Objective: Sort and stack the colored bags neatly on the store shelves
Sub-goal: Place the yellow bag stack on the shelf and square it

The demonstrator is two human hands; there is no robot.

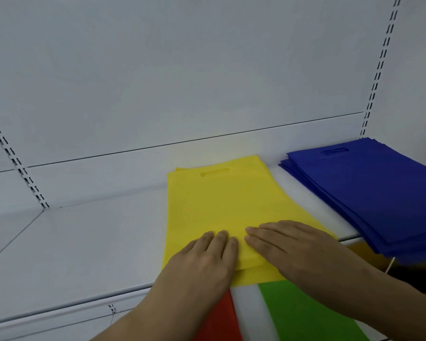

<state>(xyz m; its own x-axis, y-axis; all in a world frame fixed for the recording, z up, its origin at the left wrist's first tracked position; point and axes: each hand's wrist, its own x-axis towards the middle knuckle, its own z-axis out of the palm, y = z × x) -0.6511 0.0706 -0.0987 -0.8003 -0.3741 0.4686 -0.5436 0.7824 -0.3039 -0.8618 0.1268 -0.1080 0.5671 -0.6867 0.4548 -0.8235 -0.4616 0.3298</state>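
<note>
1. Shelf (89,244) is plain white metal with a white back panel (182,70) and slotted uprights (379,70) on both sides
2. Yellow bags (221,203) sit in a flat pile about the middle of the shelf, handle cutout toward the back, near edge poking a bit over the front lip
3. Left hand (207,257) lies palm down on the near left part of the yellow pile, fingers straight and together, pressing rather than gripping anything
4. Right hand (288,244) does the same on the near right part, flat, fingers stretched toward the left hand, fingertips nearly meeting
5. Blue bags (369,193) are stacked on the right end of the same shelf, apart from the yellow ones, edges fanned out a little and hanging over the front
6. Below the shelf edge, a red bag (221,321) and a green bag (305,313) show under the arms, with something white between them, can't tell what that is
</note>
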